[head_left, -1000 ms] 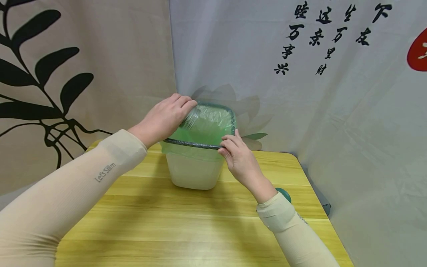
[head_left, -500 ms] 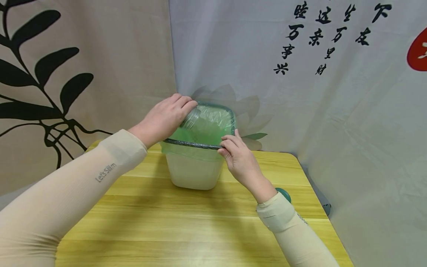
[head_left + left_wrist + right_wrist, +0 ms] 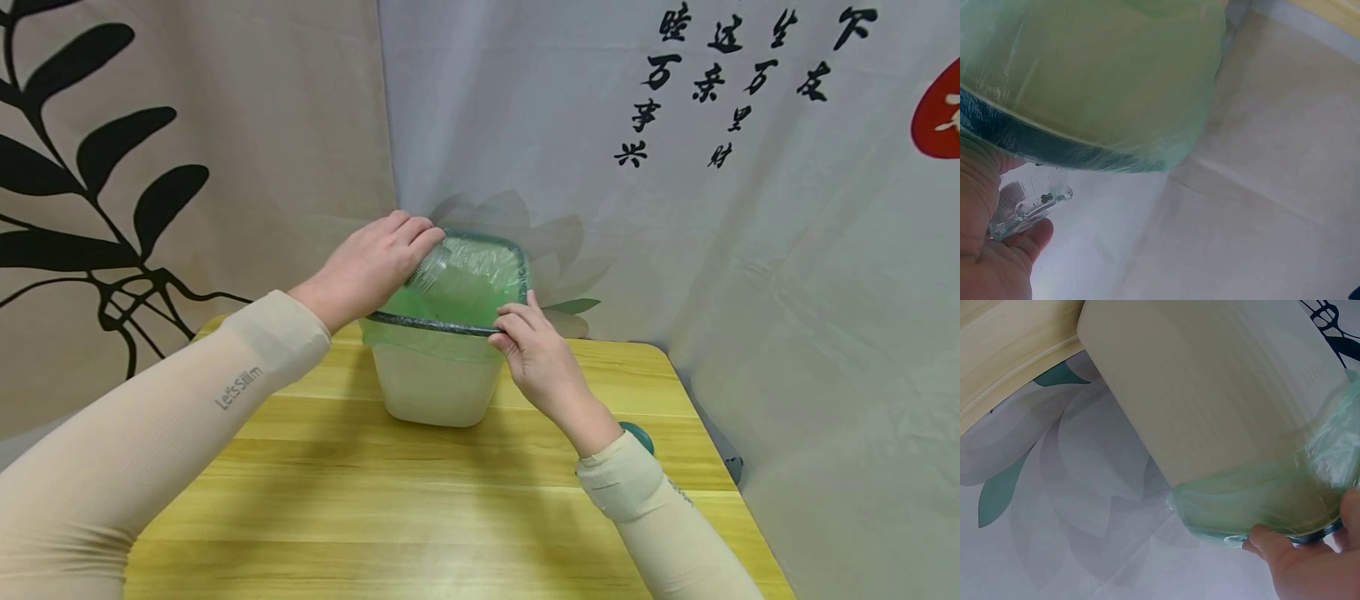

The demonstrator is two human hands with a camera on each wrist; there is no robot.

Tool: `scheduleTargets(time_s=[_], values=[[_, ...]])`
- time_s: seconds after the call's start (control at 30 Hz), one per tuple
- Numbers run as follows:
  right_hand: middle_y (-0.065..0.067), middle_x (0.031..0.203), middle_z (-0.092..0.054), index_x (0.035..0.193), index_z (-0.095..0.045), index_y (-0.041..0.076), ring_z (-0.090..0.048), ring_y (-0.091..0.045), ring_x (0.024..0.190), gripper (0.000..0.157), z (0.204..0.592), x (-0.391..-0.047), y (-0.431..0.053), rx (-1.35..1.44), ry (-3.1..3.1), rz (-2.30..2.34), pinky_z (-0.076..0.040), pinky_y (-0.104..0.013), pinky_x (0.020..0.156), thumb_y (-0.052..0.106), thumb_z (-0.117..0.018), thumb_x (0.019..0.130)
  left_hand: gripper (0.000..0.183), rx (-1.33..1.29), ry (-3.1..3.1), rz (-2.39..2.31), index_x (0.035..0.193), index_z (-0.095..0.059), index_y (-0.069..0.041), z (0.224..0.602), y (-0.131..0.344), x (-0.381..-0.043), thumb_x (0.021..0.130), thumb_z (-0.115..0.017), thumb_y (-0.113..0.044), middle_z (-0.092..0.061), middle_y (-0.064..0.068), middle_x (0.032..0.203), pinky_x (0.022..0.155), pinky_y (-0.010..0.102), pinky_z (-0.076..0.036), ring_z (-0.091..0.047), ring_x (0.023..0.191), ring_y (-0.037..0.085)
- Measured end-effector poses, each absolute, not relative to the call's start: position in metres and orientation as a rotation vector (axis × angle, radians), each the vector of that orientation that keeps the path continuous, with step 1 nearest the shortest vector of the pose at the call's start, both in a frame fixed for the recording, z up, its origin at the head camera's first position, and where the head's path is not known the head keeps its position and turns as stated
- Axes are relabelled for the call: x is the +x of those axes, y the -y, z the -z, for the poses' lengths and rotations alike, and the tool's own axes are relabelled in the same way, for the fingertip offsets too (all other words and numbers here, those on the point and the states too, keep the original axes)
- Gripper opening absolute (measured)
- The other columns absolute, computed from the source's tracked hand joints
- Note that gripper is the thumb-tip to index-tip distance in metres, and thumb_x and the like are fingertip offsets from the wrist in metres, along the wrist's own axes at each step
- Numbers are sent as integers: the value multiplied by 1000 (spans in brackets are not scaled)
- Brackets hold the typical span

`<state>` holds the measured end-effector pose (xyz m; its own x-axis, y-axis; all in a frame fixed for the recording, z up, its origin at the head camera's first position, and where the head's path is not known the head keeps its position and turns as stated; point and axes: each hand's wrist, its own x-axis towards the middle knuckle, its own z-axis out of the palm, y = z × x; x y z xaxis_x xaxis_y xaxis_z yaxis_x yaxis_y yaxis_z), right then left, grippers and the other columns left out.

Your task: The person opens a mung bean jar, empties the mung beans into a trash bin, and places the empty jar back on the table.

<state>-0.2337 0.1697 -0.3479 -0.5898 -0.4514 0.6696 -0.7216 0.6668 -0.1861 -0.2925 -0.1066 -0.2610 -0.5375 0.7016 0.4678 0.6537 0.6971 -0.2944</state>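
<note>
A pale bin (image 3: 438, 387) stands on the table, lined with a thin green bag (image 3: 468, 300) that folds over its dark rim (image 3: 431, 323). My left hand (image 3: 367, 267) holds a clear glass jar (image 3: 430, 268), its ridged end pointing down into the bin's opening. In the left wrist view the other end of the jar (image 3: 1032, 200) shows between fingers and thumb, beside the rim. My right hand (image 3: 543, 362) pinches the near right part of the rim. From the right wrist, my thumb (image 3: 1266, 540) presses the bag's folded edge there. The bottom inside the bin is hidden.
The bin is near the far edge of the yellow wooden table (image 3: 420, 517). A dark green round object (image 3: 639, 437) lies partly hidden behind my right wrist. Printed cloth walls (image 3: 510, 108) rise close behind the table and at its sides.
</note>
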Motion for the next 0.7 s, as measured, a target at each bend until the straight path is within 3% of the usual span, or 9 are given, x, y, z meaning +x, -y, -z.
scheduleTargets(time_s=[0.7], values=[[-17,124,-70,106,-68,4,-68,-30,125,15,349,-235,-170,904,2296,-596,-27,-47,135,19,-68,102,48,-1081,2246,-124,141,-57,4,264,107,-295,96,-63,18,-66,20,133,109,45,-56,-62,123,38]])
